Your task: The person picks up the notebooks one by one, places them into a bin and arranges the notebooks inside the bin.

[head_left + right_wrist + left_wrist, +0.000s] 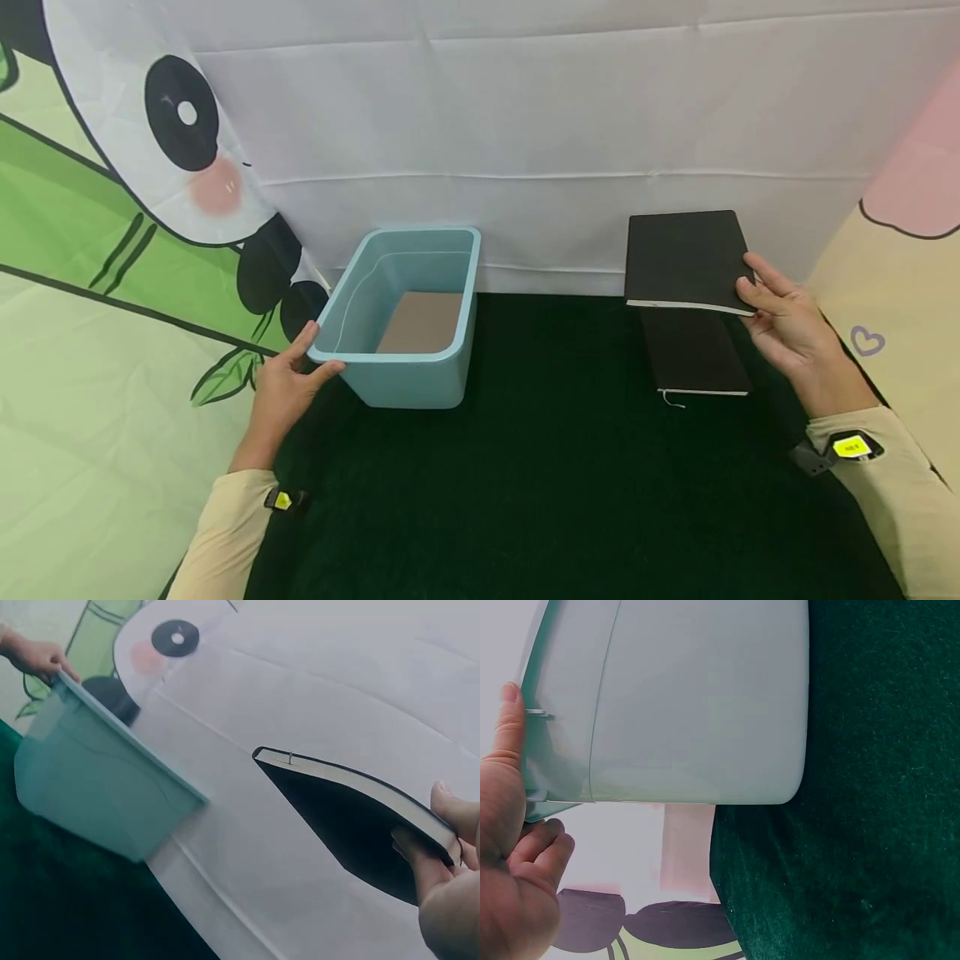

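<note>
A black notebook [686, 258] with pale page edges is held up at the right by my right hand [795, 333]. The thumb lies on one cover and the fingers on the other, pinching the book's right edge, as the right wrist view also shows. Under it on the dark green cloth lies a second black notebook [697, 354], partly hidden, with a white ribbon at its near edge. My left hand [281, 396] grips the near left corner of a light blue plastic bin [408, 383], thumb along the near rim. Inside the bin lies a flat grey-brown rectangular thing [423, 323].
Dark green cloth [525, 483] covers the table. Behind it hangs a white fabric backdrop [547, 108], and printed cartoon panels flank both sides. The bin stands at the left, close to the backdrop.
</note>
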{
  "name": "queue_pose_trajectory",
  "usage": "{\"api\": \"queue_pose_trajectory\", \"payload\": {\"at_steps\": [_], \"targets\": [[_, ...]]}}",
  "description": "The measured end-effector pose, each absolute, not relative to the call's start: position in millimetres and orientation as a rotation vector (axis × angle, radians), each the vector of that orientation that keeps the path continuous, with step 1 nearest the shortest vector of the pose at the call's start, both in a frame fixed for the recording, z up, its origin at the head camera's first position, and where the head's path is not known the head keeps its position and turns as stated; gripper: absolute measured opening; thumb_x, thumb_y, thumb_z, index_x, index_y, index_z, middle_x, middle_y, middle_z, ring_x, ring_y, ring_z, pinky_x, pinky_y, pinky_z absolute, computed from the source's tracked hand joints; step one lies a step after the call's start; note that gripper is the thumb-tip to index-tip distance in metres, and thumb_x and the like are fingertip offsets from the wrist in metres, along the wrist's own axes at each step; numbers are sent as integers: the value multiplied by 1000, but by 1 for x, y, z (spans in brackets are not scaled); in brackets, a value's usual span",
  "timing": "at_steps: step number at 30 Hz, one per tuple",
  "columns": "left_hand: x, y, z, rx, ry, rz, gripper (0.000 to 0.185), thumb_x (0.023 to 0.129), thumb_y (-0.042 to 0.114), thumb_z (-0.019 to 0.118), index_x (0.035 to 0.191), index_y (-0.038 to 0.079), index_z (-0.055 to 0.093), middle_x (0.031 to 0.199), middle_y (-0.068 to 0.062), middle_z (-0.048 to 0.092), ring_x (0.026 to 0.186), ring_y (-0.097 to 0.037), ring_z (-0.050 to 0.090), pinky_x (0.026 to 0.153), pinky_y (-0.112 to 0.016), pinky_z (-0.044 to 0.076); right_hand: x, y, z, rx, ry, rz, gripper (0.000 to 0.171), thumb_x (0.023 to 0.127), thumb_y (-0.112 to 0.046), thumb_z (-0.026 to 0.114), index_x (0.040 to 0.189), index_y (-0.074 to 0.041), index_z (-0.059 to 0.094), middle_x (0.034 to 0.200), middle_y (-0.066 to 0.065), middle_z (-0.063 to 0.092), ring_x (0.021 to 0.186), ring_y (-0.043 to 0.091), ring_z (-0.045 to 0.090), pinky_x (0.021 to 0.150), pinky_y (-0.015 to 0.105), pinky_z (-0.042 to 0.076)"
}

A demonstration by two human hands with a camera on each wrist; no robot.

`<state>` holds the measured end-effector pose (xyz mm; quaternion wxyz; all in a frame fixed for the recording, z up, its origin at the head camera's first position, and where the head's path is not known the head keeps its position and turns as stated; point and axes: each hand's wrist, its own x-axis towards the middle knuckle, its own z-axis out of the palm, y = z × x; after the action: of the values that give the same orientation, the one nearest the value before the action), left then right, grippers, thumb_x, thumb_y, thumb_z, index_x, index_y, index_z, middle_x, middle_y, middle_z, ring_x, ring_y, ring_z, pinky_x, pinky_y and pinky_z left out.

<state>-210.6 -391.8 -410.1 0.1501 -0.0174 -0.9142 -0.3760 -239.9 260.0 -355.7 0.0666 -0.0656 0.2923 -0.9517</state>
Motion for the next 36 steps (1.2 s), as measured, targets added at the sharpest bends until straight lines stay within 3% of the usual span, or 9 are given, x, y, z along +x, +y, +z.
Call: {"api": "queue_pose_trajectory", "payload": {"at_steps": [9,13,16,17,28,31,36], "targets": [[-210,-391,-409,-37,-2630,-1081,83,90,42,77,158,20,35,163,-4,32,142,-43,42,109,-62,40,-255,206,-344,-176,898,-2823,57,98,16,51,149,-10,53,131,7,63,110,21,72,92,29,58],[-209,-392,-408,-25,-2638,-1084,83,90,43,77,158,21,34,163,-4,32,142,-44,42,109,-63,39,-262,186,-337,-147,978,-2787,64,98,13,54,155,-14,44,163,-1,31,110,16,70,91,24,57],[-208,-392,-408,-23,-2639,-1096,84,90,43,77,158,22,33,163,-3,30,143,-45,41,109,-64,39,-266,170,-330,-148,1049,-2767,70,98,10,56,159,-15,36,171,-7,1,110,12,66,89,20,56],[-208,-393,-407,-23,-2638,-1099,84,90,43,77,158,22,33,164,-2,30,143,-44,40,109,-64,39,-268,165,-328,-147,1070,-2762,71,97,9,57,160,-16,34,172,-7,-1,110,12,66,88,19,56],[-208,-393,-405,-22,-2637,-1105,83,90,43,77,158,22,34,163,-3,31,144,-44,40,110,-63,38,-289,101,-321,-117,1156,-2728,69,96,7,61,159,-12,38,167,10,27,109,14,70,85,21,57],[-208,-392,-406,-23,-2633,-1101,84,89,44,77,158,21,34,163,-4,32,143,-43,41,110,-63,38,-293,81,-321,-97,1192,-2707,67,97,6,61,158,-12,39,169,5,25,127,15,60,87,19,55],[-209,-391,-408,-29,-2631,-1098,84,89,45,76,158,22,34,163,-5,32,143,-42,42,109,-61,39,-298,47,-322,-74,1286,-2664,62,99,5,59,157,-12,42,172,-2,11,152,13,28,100,22,41]]}}
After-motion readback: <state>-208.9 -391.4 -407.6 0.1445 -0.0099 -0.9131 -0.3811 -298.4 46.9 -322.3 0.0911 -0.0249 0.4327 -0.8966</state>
